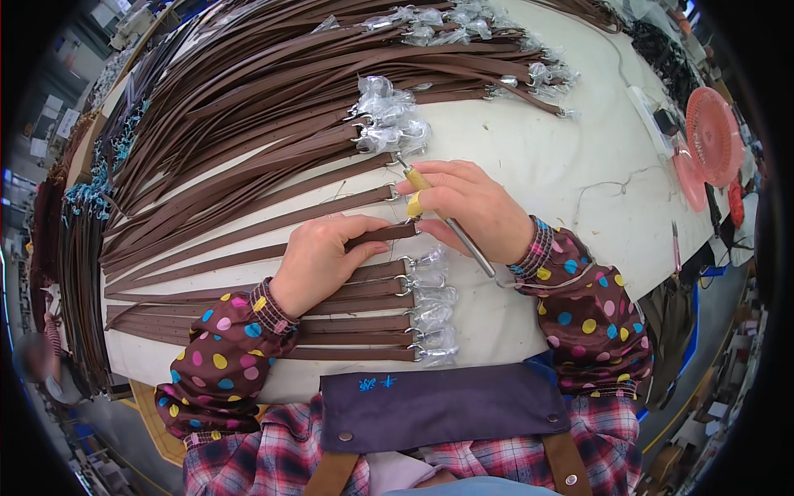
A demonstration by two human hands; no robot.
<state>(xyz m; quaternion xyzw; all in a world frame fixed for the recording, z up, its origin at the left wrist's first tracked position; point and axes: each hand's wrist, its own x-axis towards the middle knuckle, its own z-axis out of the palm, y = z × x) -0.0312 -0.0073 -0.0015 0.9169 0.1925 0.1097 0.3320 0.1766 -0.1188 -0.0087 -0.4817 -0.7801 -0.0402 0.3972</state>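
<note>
My left hand (321,258) pinches a narrow brown strap (395,234) close to its metal-ring end, thumb below and fingers above. Closed around a pen-shaped tool (471,246) is my right hand (478,207). That tool has a yellowish section, a metal shaft and a thin grey cord at its lower end; its metal tip points up and left. Yellow wrapping shows on a right finger. Both hands meet at the strap's end, where fingers partly hide the ring. Below them lie several brown straps (356,328) with metal clasps (416,332) in clear plastic.
A large heap of brown straps (248,107) covers the far left of the pale table (529,157), with plastic-wrapped hardware (387,116) at its ends. A power strip (649,120) and a pink round fan-like object (713,136) stand at the right. A slim pointed tool (676,246) lies near the right edge.
</note>
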